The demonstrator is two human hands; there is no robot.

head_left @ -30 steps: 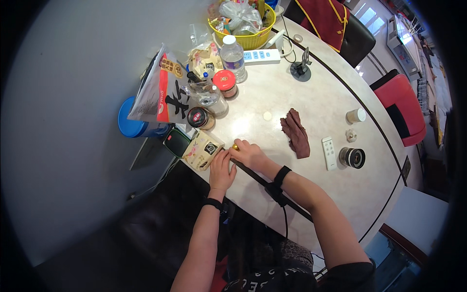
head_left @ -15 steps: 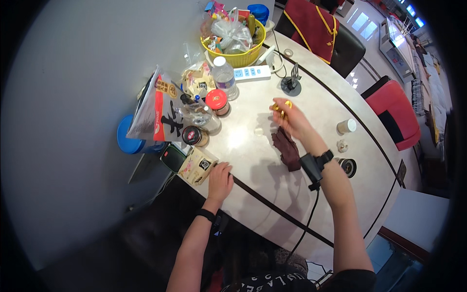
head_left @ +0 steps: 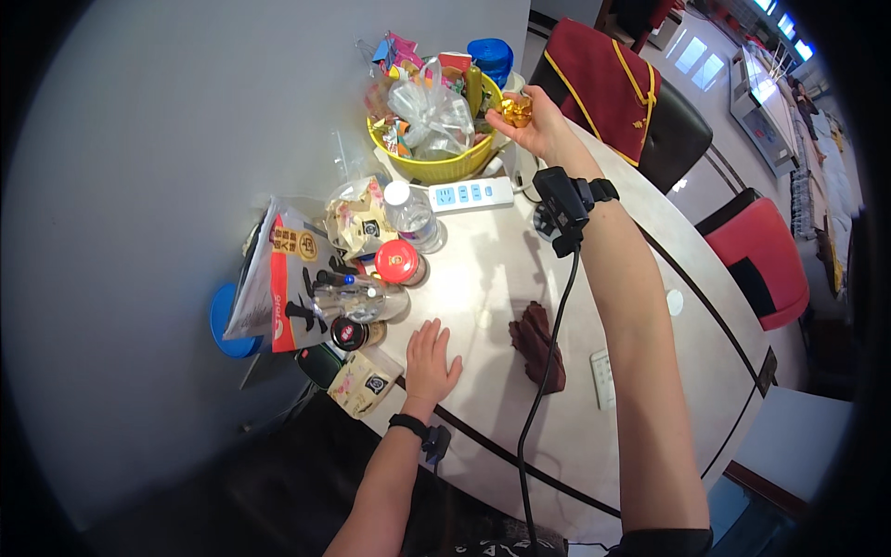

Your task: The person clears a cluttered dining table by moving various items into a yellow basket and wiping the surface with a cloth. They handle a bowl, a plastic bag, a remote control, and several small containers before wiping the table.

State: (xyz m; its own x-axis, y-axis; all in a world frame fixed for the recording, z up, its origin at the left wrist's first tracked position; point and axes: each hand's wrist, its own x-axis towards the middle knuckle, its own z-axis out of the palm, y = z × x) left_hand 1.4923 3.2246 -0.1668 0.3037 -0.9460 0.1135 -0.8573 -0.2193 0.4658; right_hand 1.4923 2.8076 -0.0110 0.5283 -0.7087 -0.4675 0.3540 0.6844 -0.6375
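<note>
My right hand (head_left: 536, 123) is stretched far across the pale round table (head_left: 483, 278) and holds a small shiny gold-wrapped piece (head_left: 516, 110) at the rim of a yellow basket (head_left: 436, 167) heaped with packets and a clear plastic bag. My left hand (head_left: 431, 357) lies flat and empty on the table near its front edge, fingers spread. A small beige packet (head_left: 364, 383) rests just left of that hand. A black device with a cable is strapped to my right wrist.
A white power strip (head_left: 462, 195) lies below the basket. A clear bottle (head_left: 410, 215), a red-lidded jar (head_left: 399, 263), a glass bottle on its side and a red-and-white bag (head_left: 278, 278) crowd the table's left. A dark brown cloth (head_left: 536, 343) lies mid-table. Dark and red chairs (head_left: 770, 260) stand behind.
My right hand has left the beige packet and travelled up across the table with the gold piece to the yellow basket. My left hand has stayed near the front edge, now flat.
</note>
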